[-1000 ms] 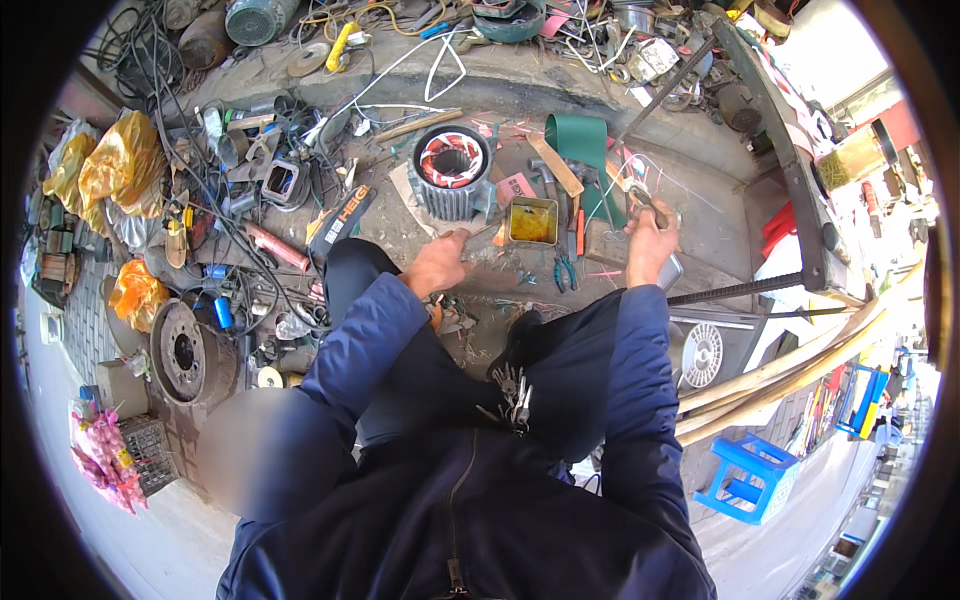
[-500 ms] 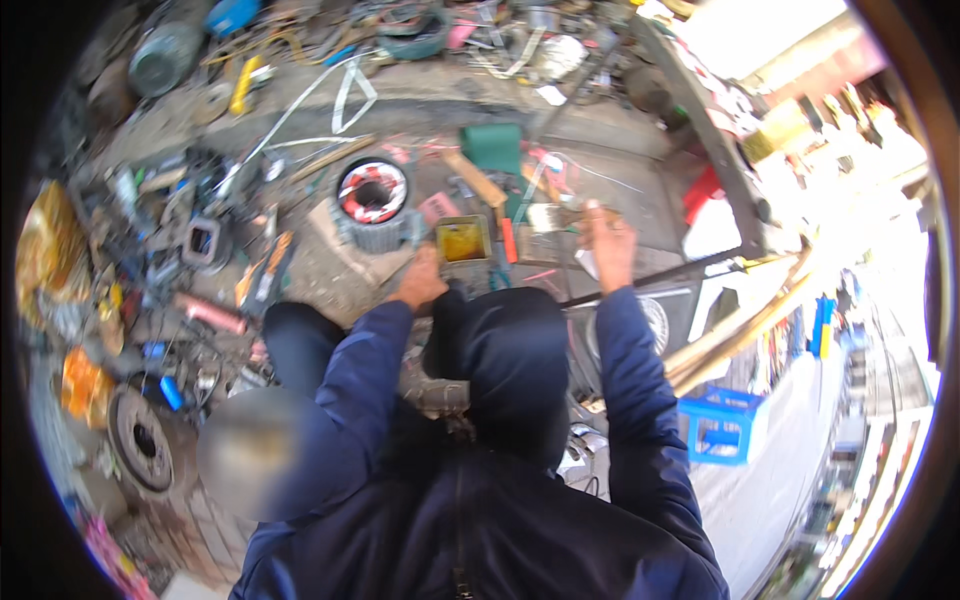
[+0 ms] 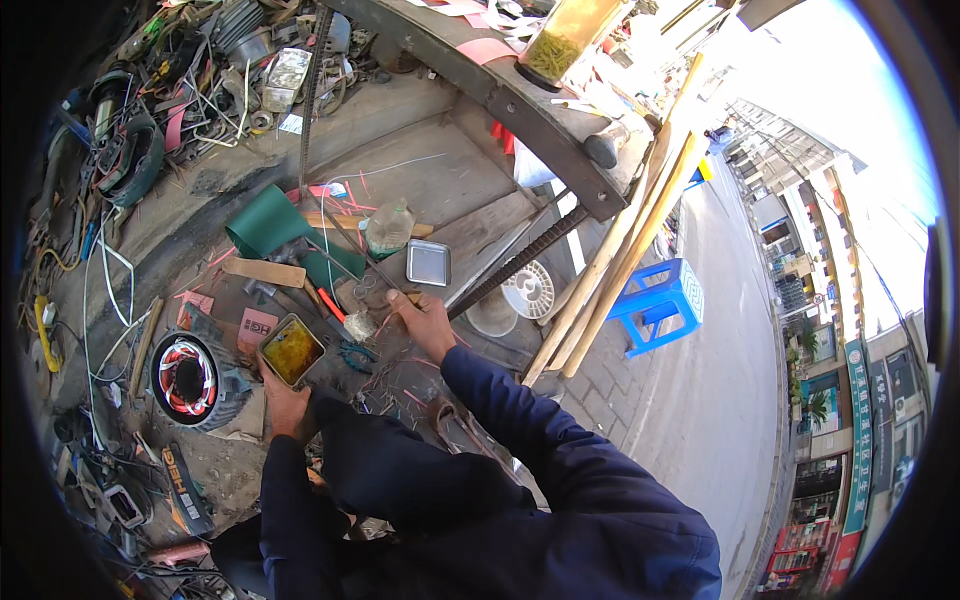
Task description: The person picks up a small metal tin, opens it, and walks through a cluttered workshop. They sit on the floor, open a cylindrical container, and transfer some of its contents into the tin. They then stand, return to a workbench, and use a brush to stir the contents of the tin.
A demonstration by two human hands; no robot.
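My left hand [image 3: 287, 403] has its fingers and thumb at the near edge of a small square tin [image 3: 292, 350] of yellow-brown liquid, gripping it. To its right, my right hand [image 3: 425, 322] is closed in a pinch. A brush with pale bristles [image 3: 360, 325] extends from its fingertips toward the tin; the handle is mostly hidden. Left of the tin stands a motor stator [image 3: 187, 380] with red and white windings inside a ribbed grey housing. Teal-handled pliers [image 3: 356, 357] and an orange-red strip [image 3: 331, 304] lie between tin and brush.
Beyond the hands are a green sheet [image 3: 268, 225], a metal tray [image 3: 428, 262] and a clear plastic container [image 3: 389, 228]. A ribbed bar [image 3: 520, 260] slants up to a metal bench [image 3: 520, 115]. Wooden poles [image 3: 625, 255] and a blue stool [image 3: 660, 305] stand right. Scrap [image 3: 130, 150] covers the far left.
My view has swung to the right, showing more of the street. My right hand and the brush are closer to the tin. My left hand now reaches around the tin's near side.
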